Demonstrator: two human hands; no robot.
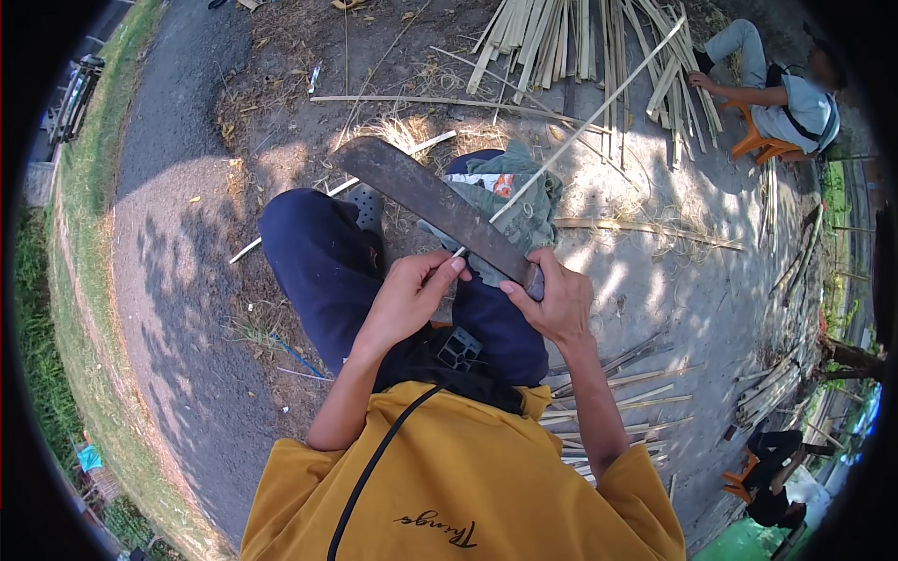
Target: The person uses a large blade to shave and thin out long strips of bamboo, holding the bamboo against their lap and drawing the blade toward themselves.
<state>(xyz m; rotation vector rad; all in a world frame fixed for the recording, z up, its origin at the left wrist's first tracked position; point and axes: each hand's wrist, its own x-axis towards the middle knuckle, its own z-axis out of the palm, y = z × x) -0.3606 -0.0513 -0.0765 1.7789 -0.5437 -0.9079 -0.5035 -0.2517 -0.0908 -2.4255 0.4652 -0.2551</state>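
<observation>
Mustard-yellow cloth covers our torso in a loose shirt (449, 458), and just ahead of it both hands are busy. Our left hand (416, 288) is narrowed to a pinch on the near end of a thin strip (594, 114), while our right hand (561, 297) is closed around the near end of a broad blade (407, 190). The strip runs from the left fingertips forward and to the right, its long axis crossing the blade's at nearly a right angle; the blade reaches from the right hand forward and leftward, passing over the strip just beyond the left hand, which is the nearer one to that crossing. We see dark, mottled metal with a rounded far end; the strip is pale, straight and slender, woody in look. Under the crossing, crumpled grey-green cloth (541, 196) drapes over our navy trousers (313, 248). Ahead of the left hand, fine straw-like shavings (398, 134) litter the dusty ground. Well forward of the right hand, flat pale slats (543, 47) fan out in a heap, and to their right a person (793, 117) sits on an orange stool (762, 143).
</observation>
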